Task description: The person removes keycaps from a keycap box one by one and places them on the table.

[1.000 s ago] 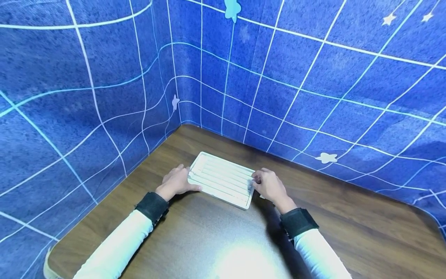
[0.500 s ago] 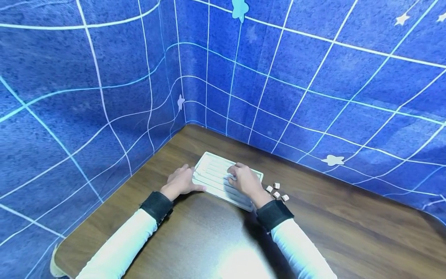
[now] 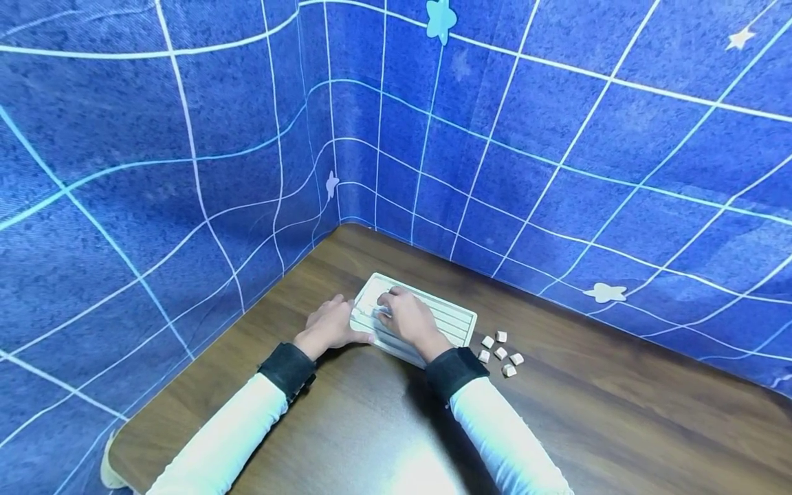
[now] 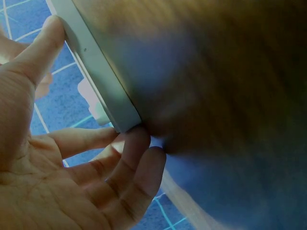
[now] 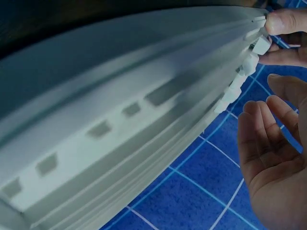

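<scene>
White tray (image 3: 448, 319), pale blocks (image 3: 500, 353), brown wood-grain table (image 3: 619, 405), blue grid-and-star backdrop (image 3: 470, 158), black wristbands (image 3: 456, 372)

Brown wood-grain tabletop (image 3: 625, 419), rounded corners.
White grooved tray (image 3: 456, 322) on it; six small pale blocks (image 3: 500, 353) loose near its right end.

We face a speckled deep-blue wall covering (image 3: 235, 96) crossed by white and turquoise lines, which turns a corner behind a brown wood-grain table (image 3: 619, 412) with rounded corners. Above us shows a turquoise star (image 3: 441, 20), lower down a pale star (image 3: 605, 293); white glare (image 3: 427, 474) lights the table's near part
</scene>
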Available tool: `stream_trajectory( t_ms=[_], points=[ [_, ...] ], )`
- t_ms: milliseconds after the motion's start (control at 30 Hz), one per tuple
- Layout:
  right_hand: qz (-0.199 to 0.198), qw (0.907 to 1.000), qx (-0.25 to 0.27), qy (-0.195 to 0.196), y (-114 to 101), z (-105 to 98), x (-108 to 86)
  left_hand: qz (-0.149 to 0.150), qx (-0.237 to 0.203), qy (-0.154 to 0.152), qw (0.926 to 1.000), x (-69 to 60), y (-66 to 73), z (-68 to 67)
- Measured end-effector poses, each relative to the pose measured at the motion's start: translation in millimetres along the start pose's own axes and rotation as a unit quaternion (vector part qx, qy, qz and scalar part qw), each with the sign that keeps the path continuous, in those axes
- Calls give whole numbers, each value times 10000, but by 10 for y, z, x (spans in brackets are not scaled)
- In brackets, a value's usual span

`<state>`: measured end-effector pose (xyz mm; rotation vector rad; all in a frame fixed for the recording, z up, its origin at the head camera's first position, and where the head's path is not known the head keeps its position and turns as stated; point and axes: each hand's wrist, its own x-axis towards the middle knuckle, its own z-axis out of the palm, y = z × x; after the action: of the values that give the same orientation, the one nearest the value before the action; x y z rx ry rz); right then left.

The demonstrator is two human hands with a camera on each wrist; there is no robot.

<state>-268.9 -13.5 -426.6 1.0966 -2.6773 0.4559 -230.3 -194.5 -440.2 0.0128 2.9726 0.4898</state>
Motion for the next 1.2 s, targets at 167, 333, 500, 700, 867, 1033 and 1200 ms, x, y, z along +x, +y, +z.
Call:
stream_trajectory(
  t_ms=[167, 333, 500, 700, 867, 1033, 1200],
  points=[
    [83, 9999, 54, -90, -37, 59, 64, -16, 4, -43, 10000, 0, 11, -8],
    [243, 9994, -43, -251, -32, 107, 108, 40, -96, -31, 9999, 10, 38, 16],
    [307, 9984, -198, -438, -17, 163, 132, 56, -144, -56, 9999, 8, 55, 47],
    [365, 9973, -298, -568, -46, 200, 163, 47, -179, -24, 9998, -7, 53, 30],
    [502, 9955, -500, -635, -73, 230, 191, 43, -147, -10, 9999, -26, 50, 14],
    [683, 9942, -513, -650, -105, 259, 214, 14, -138, 27, 9999, -29, 32, 7],
    [859, 9928, -467, -697, -142, 265, 237, -10, -129, 28, 9999, -36, 12, -12]
  ],
)
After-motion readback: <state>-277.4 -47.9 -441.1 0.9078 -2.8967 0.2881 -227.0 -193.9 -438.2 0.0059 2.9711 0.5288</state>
